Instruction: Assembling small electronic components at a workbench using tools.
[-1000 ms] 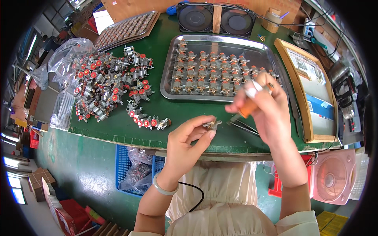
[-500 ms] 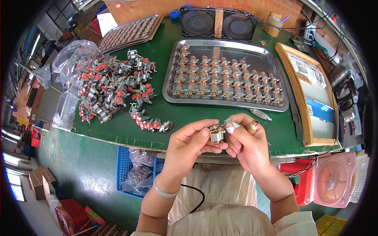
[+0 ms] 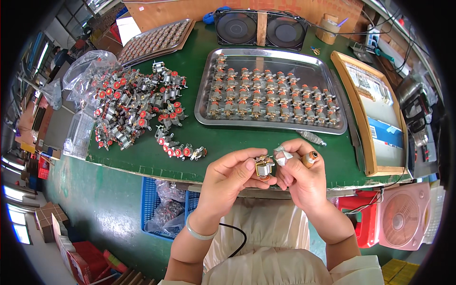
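Note:
In front of my chest, at the table's near edge, my left hand (image 3: 230, 175) pinches a small electrical part (image 3: 264, 167) with a brass-coloured frame and a silvery body. Close to its right side is my right hand (image 3: 305, 179), fingers curled around a tool with a brown, round-ended handle (image 3: 310, 158); the tool's working end is hidden. White tape (image 3: 283, 155) is wrapped about a fingertip of that hand. Beyond the hands lies a metal tray (image 3: 270, 124) with rows of similar parts. To the left spreads a heap of loose parts with red discs (image 3: 121, 102).
A curved row of parts (image 3: 178, 151) trails from the heap. Behind the tray stand two black fans (image 3: 237, 28). At right leans a wood-framed panel (image 3: 373, 114). A grey spindle-shaped object (image 3: 311, 137) lies by the tray's near edge. Below the table is a blue crate (image 3: 151, 202).
My right hand has drawn slightly right, away from the part, and the brown handle has tilted so its round end shows more. The left hand has barely shifted and still holds the part.

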The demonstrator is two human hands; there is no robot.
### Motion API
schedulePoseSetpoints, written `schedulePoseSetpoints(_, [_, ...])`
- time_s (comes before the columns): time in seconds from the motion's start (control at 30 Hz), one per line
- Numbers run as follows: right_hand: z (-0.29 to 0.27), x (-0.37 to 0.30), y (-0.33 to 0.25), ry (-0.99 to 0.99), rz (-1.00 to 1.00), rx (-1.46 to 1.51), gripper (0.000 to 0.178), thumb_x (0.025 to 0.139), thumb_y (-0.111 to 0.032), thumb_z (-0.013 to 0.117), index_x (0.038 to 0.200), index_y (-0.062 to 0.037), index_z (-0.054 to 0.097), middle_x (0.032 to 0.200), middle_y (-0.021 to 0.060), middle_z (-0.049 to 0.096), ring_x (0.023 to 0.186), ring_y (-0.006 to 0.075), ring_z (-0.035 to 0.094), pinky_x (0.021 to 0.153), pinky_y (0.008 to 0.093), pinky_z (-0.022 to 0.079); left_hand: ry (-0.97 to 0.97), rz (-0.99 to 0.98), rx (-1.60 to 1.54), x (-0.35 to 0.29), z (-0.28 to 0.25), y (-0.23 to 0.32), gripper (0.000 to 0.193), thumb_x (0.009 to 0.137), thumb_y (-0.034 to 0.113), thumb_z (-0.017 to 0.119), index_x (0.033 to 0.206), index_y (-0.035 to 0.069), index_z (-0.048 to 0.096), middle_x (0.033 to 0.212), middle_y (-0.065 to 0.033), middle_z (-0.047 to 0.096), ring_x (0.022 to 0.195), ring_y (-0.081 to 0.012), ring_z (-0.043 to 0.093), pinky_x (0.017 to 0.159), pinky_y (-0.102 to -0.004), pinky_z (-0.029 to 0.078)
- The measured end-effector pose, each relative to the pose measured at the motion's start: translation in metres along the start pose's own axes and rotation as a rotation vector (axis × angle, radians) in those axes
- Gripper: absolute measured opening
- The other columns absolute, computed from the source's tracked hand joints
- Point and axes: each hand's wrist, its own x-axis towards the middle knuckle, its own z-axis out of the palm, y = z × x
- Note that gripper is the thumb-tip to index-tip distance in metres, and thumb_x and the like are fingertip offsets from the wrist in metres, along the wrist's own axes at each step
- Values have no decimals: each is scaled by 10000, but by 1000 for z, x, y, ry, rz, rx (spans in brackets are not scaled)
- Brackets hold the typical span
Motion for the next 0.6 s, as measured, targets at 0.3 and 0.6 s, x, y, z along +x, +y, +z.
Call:
schedulePoseSetpoints(0.3, [-4, -2, -4, 56, 37, 47, 150, 813, -44, 579, 940, 16, 524, 626, -2, 494, 461, 42, 376, 393, 218, 348, 14, -26, -28, -2, 0, 2, 316, 914, 150, 477, 1153, -55, 493, 976, -155, 602, 840, -259, 641, 722, -302, 550])
schedulePoseSetpoints(0.6, [-19, 6, -46, -73, -233, -253, 270, 736, -83, 550, 979, 29, 510, 805, 75, 498, 595, 137, 464, 542, 248, 398, 44, 168, 249, 5, -7, -12, 291, 821, 2, 576, 1105, -45, 531, 1008, -133, 607, 837, -218, 633, 739, -289, 534])
